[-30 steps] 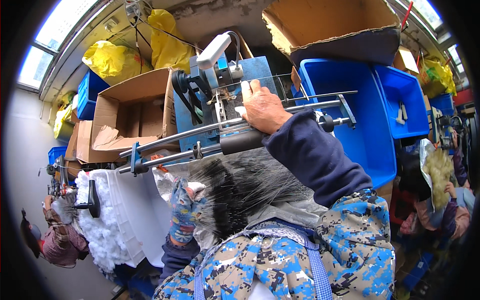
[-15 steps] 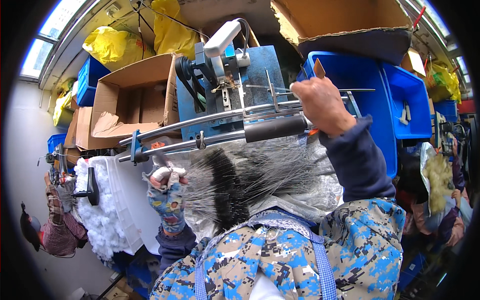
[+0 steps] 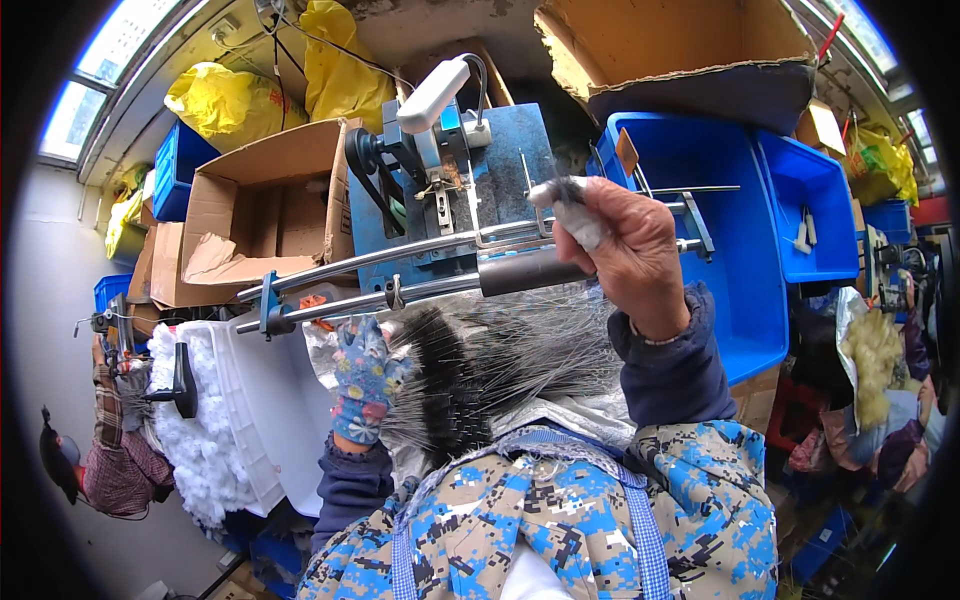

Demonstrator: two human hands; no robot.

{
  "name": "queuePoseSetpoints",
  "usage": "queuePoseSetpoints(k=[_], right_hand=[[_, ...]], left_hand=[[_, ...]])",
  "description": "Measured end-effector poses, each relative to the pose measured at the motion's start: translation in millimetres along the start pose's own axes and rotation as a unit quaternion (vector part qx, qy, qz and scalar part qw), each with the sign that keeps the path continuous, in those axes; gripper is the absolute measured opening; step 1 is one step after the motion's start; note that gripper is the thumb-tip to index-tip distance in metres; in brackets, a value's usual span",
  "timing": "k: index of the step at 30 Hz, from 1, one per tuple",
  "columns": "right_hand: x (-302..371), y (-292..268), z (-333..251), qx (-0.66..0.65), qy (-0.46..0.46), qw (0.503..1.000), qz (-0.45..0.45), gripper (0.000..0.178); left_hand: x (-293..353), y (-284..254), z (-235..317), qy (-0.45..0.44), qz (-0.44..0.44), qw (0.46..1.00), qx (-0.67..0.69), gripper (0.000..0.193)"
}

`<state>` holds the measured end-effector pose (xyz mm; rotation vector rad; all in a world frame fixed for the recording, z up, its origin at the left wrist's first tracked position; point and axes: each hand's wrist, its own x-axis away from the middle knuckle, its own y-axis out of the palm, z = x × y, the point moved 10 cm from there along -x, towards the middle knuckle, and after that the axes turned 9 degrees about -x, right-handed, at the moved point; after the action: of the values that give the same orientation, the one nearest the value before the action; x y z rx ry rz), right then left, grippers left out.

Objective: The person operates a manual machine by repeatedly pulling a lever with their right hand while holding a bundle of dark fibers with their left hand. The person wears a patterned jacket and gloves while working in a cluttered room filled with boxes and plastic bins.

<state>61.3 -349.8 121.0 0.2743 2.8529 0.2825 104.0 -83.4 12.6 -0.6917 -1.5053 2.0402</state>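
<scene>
My right hand (image 3: 635, 250), with white tape on its fingers, pinches a small tuft of dark fibres (image 3: 568, 189) in front of the blue machine (image 3: 500, 140). My left hand (image 3: 362, 385), in a flowered blue glove, is back-up at the left end of a bundle of thin wires (image 3: 560, 345) with a black band of bristles (image 3: 435, 350). Its fingertips bend down out of sight, so what they hold cannot be made out. The wires lie on silvery sheeting over my lap, below the metal rails (image 3: 370, 300) with a dark grey roller (image 3: 535, 270).
An open cardboard box (image 3: 260, 205) stands left of the machine, blue bins (image 3: 745, 340) to its right. A white tray (image 3: 255, 410) and white fluff (image 3: 190, 450) lie at the left, with a black hair dryer (image 3: 184, 380). Other people work at both sides.
My right hand has drawn back from the rails' far side, and a dark tuft now shows in its fingers. My left hand has turned from a closed, fingers-up pose to back-up over the wires.
</scene>
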Motion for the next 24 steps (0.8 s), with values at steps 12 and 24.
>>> queuePoseSetpoints(k=[12,24], right_hand=[[-81.1,9.1,109.1,0.692,-0.016,0.72,-0.048,0.011],[-77.6,11.2,113.1,0.678,-0.031,0.732,-0.054,0.011]], left_hand=[[15.0,33.2,-45.0,-0.036,-0.04,0.995,0.084,0.02],[-3.3,-22.1,21.4,0.041,0.057,0.995,0.073,0.029]])
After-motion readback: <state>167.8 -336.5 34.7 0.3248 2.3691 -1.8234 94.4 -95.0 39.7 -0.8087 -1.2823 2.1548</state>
